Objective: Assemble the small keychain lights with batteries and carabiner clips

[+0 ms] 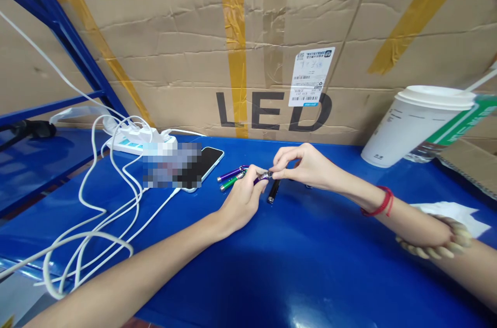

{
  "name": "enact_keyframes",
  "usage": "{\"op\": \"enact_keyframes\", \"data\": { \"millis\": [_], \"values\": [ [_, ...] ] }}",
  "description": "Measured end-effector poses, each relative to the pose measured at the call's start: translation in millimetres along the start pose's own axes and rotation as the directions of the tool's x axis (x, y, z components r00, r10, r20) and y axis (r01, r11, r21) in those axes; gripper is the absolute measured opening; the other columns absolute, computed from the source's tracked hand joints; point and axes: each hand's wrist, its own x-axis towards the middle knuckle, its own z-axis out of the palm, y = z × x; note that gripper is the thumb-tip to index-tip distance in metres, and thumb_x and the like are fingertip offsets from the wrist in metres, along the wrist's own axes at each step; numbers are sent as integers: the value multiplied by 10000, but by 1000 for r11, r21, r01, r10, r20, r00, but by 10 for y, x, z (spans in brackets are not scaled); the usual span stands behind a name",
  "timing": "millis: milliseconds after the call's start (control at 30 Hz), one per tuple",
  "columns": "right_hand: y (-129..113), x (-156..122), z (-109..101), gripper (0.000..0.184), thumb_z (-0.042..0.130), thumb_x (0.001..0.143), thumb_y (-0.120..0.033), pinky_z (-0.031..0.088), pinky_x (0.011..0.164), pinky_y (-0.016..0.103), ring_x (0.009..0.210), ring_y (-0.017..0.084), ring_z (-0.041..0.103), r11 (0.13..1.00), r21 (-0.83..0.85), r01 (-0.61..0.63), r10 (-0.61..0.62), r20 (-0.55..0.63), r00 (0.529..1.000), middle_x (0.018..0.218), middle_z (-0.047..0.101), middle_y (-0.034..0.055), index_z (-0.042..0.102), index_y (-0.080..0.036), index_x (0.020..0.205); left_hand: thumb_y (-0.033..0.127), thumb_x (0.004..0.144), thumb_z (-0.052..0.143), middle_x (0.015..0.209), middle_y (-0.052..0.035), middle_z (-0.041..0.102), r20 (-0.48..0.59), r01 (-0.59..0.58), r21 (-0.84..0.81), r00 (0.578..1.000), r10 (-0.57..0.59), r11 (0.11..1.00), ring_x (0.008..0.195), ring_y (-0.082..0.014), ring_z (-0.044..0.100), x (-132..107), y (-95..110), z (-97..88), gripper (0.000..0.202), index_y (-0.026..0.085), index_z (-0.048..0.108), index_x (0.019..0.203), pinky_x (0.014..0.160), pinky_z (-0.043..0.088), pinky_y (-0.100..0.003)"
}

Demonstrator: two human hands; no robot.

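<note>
My left hand (241, 196) is closed around a slim purple metal penlight (263, 178), its silver end pointing right. At that end, the fingertips of my right hand (301, 162) are pinched together; the small part between them is too tiny to make out clearly. A purple penlight (232, 174) and a green penlight (232, 182) lie side by side on the blue table, just left of my left hand, their right ends close to its fingers. Below my right fingers rests a black penlight (273, 192) with a silver tip.
White cables (134, 188) run from a power strip (128, 143) across the left side. A phone (202, 165) lies near it, partly behind a blurred patch. A lidded paper cup (411, 123), tissue (454, 217) and large cardboard box (174, 48) border the blue table (248, 276).
</note>
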Motion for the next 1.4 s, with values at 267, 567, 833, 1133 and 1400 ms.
{"op": "enact_keyframes", "data": {
  "millis": [267, 567, 833, 1133, 1400],
  "values": [
    [-35, -23, 6, 227, 683, 644, -404, 449, 594, 273, 633, 139, 573, 996, -85, -41, 43, 25, 999, 699, 646, 29, 661, -181, 607, 223, 874, 354, 762, -14, 579, 15, -57, 35, 998, 56, 998, 685, -132, 539, -19, -3, 4, 100, 188, 445, 897, 636, 401, -244],
    [-106, -54, 161, 218, 627, 693, -350, 439, 590, 257, 626, 137, 575, 995, 35, -99, 101, -61, 993, 658, 643, 29, 587, -169, 578, 195, 845, 411, 841, -34, 634, -130, -74, 85, 988, 85, 994, 788, -152, 599, -8, 15, 13, 56, 197, 462, 823, 713, 448, -260],
    [-133, -39, 225, 234, 657, 652, -365, 385, 414, 202, 478, 84, 481, 929, 210, -303, 313, -13, 950, 597, 622, 22, 598, -144, 601, 209, 855, 424, 921, -53, 644, -172, -69, 123, 981, 90, 990, 955, -180, 596, -7, -6, 26, 72, 194, 482, 814, 777, 449, -270],
    [-51, -2, -33, 293, 673, 632, -443, 428, 456, 200, 557, 95, 519, 946, 146, -291, 268, 157, 950, 668, 638, 19, 693, -168, 731, 274, 856, 454, 887, -27, 636, -156, -47, 24, 987, 50, 999, 826, -155, 619, 4, 22, 26, 94, 199, 491, 897, 725, 459, -251],
    [-50, 8, -249, 333, 572, 717, -454, 407, 510, 234, 592, 121, 565, 896, -381, -229, 256, 22, 966, 738, 667, 19, 689, -208, 908, 288, 863, 429, 790, -9, 605, -141, 3, 14, 990, -1, 1000, 747, -135, 599, 5, 42, 21, 148, 202, 475, 975, 682, 440, -232]
  ]
}}
